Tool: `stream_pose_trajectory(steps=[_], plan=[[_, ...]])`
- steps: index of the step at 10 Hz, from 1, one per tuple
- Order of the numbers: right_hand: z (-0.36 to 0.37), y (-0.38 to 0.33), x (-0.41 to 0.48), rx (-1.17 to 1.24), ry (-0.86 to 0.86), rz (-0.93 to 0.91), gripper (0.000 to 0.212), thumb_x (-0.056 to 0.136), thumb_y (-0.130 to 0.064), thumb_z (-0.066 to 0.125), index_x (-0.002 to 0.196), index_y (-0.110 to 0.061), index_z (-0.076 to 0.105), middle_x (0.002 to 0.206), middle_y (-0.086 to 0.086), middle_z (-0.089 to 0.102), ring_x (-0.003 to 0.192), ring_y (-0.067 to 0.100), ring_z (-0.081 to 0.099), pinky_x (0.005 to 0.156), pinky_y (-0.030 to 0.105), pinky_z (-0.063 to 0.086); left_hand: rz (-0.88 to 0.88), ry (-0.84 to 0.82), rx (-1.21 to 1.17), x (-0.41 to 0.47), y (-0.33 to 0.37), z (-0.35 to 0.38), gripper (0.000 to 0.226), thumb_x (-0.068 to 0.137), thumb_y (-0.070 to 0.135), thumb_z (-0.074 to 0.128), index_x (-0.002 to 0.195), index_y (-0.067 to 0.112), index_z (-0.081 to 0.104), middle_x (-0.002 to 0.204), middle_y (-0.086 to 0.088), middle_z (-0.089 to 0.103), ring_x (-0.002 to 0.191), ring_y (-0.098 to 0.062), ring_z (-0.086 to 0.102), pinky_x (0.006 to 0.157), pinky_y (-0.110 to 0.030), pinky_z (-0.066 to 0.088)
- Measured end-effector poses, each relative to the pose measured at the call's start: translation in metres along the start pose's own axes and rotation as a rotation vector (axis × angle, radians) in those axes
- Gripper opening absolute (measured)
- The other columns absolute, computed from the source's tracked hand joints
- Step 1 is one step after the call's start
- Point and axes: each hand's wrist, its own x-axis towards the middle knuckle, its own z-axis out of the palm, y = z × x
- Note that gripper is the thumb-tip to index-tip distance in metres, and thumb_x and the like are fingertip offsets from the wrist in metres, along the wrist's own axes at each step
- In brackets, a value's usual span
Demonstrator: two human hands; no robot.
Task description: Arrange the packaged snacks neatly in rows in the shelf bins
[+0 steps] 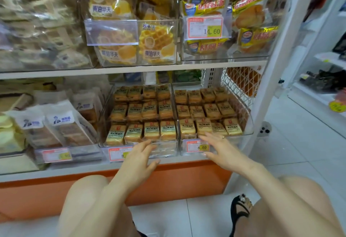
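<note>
Two clear plastic bins stand side by side on the lower shelf. The left bin (169,151) and the right bin (250,122) each hold small yellow-brown snack packets (149,112) lined up in three rows. My left hand (139,159) hovers with straight fingers in front of the left bin's front wall, holding nothing. My right hand (218,147) reaches with spread fingers to the right bin's front edge, its fingertips close to the front-row packets (204,126). Whether it touches them I cannot tell.
Bagged sliced cakes (61,124) fill the bin to the left. The upper shelf carries waffle packs (157,43) and yellow bread bags (256,38). Price tags (196,146) hang on the bin fronts. A white shelf post (271,79) rises at right. My knees are below, over a white tile floor.
</note>
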Motion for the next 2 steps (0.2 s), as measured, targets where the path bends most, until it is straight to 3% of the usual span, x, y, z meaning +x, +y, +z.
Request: stream_pose_trajectory(steps=[1, 2], plan=[[0.004, 0.000, -0.009, 0.004, -0.006, 0.012, 0.061, 0.095, -0.034, 0.050, 0.148, -0.027, 0.022, 0.158, -0.003, 0.010, 0.145, 0.014, 0.004, 0.116, 0.028, 0.004, 0.024, -0.026, -0.008, -0.001, 0.011, 0.004, 0.052, 0.093, 0.039, 0.048, 0.141, 0.023, 0.036, 0.152, 0.004, 0.023, 0.139, -0.012, 0.021, 0.112, -0.024, 0.016], [-0.003, -0.002, -0.018, 0.113, 0.083, 0.026, 0.057, 0.094, -0.029, 0.052, 0.146, -0.029, 0.027, 0.157, -0.006, 0.013, 0.145, 0.012, 0.007, 0.115, 0.027, 0.006, 0.090, 0.056, -0.168, -0.005, 0.022, 0.002, 0.046, 0.091, 0.040, 0.052, 0.135, 0.028, 0.043, 0.147, 0.013, 0.029, 0.136, -0.005, 0.025, 0.115, -0.028, 0.022]])
